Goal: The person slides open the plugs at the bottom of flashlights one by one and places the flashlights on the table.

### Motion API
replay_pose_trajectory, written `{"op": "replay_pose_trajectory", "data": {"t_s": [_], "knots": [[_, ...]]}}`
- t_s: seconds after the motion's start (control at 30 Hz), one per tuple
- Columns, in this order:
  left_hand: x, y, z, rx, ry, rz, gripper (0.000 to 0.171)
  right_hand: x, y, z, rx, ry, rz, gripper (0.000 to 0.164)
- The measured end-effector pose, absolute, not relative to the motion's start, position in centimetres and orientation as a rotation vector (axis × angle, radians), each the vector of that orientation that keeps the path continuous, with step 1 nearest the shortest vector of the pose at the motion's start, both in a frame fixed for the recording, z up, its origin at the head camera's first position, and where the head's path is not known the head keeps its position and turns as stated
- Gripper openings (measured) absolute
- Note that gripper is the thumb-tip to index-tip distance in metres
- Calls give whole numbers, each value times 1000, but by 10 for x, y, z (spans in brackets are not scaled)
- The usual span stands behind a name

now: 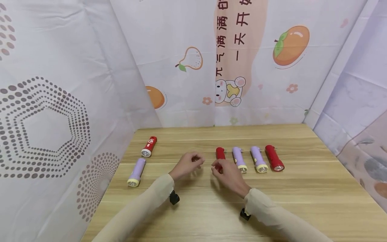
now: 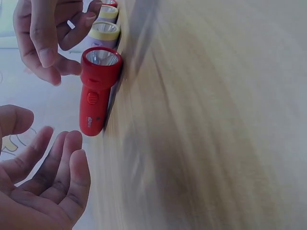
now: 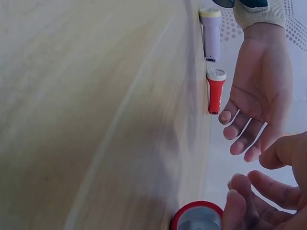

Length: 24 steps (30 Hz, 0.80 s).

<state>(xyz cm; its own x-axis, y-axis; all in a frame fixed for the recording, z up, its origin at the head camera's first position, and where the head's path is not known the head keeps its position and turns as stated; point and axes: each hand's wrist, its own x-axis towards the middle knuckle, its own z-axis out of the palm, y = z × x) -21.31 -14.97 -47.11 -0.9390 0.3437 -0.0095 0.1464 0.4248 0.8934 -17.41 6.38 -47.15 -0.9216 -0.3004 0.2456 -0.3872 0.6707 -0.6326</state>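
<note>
Fingers of left hand (image 1: pixel 188 164) and right hand (image 1: pixel 228 173) curve apart, empty; red flashlight (image 2: pixel 97 112) lies beside right fingertips, probably for reach.

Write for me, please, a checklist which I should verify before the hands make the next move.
1. Left hand empty: ok.
2. Right hand empty: ok.
3. Right hand not touching the nearest all-red, flared-head flashlight: cannot tell.
4. That flashlight fully visible from the head camera: not ok, the right hand covers part.
5. Red, white-headed tubular flashlight and purple, yellow-headed tubular flashlight at left, both lying on the wood-grain table: ok.
</note>
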Motion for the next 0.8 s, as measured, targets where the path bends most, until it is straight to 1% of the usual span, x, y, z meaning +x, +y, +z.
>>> {"op": "replay_pose_trajectory", "data": {"t_s": [0.23, 0.37, 0.8], "knots": [[-202, -154, -471, 442, 2510, 1508, 16, -170, 60, -475, 593, -2732, 1096, 10], [-201, -156, -474, 428, 2534, 1493, 15, -169, 58, -475, 597, -2728, 1096, 9], [-204, -174, -462, 390, 2529, 1547, 27, -171, 45, -474, 625, -2767, 1108, 14]]}}
